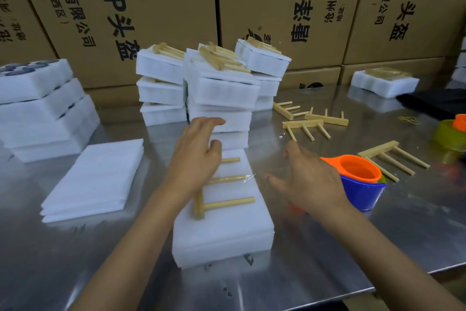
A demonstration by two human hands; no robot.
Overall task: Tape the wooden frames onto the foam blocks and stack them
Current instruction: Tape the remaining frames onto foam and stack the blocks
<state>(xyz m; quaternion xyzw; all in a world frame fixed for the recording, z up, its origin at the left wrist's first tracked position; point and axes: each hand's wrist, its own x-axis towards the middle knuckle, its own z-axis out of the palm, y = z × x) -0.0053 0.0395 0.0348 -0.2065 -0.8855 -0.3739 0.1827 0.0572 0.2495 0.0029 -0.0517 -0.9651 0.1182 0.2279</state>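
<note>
A white foam block [227, 230] lies in front of me on the steel table. On top of it sits a wooden frame [222, 202] with three pegs pointing right; clear tape glints over the middle peg. My left hand [196, 156] rests flat on the frame's left part, fingers relaxed. My right hand [307, 182] hovers open just right of the block, holding nothing. Behind them stand stacks of foam blocks with frames [216, 88].
An orange and blue tape dispenser [360, 182] sits under my right hand. Loose wooden frames [312, 119] lie at the right. Flat foam sheets [95, 179] and thicker foam stacks [42, 109] are at the left. Cardboard boxes [156, 8] wall the back.
</note>
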